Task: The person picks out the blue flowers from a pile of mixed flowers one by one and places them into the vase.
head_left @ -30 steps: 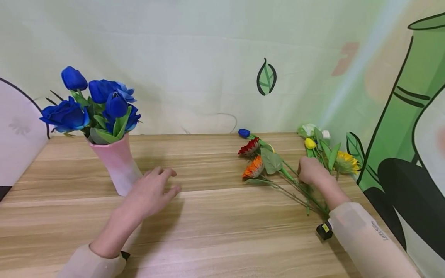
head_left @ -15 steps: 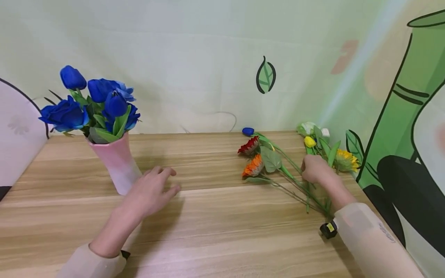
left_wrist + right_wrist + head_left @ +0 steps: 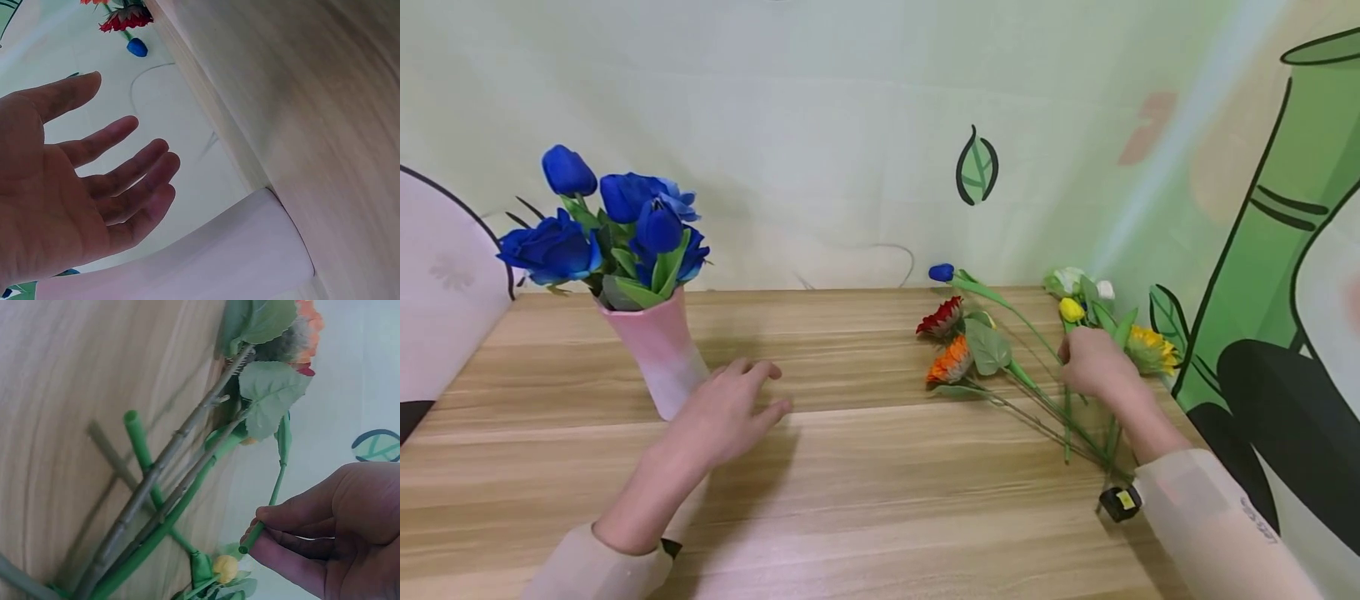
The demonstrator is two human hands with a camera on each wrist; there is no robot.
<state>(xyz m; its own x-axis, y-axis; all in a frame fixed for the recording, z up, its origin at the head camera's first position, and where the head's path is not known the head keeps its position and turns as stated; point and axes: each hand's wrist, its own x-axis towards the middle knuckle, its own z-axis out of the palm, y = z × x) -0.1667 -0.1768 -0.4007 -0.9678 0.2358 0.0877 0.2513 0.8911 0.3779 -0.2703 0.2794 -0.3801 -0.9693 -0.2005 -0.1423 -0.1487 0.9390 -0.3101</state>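
My right hand (image 3: 1097, 367) pinches the lower stem of a blue tulip (image 3: 941, 272) between thumb and fingers. The right wrist view shows the green stem (image 3: 275, 487) with its cut end poking out past the fingertips, held off the table. Beside it lie a red flower (image 3: 940, 318) and an orange flower (image 3: 950, 360), their long stems crossing. My left hand (image 3: 722, 417) holds nothing, its fingers loosely spread, just right of a pink-and-white vase (image 3: 655, 350). That vase stands upright with several blue flowers (image 3: 553, 247) in it.
Behind the right hand lie a yellow tulip (image 3: 1071, 310), a white flower (image 3: 1066, 282) and a yellow sunflower (image 3: 1152, 350). A printed cloth backdrop (image 3: 820, 167) borders the wooden table (image 3: 850, 500) at the back and right.
My right hand has moved slightly to the right, drawing the blue tulip with it. The tulip's head has risen and shifted right. The left hand has stayed put.
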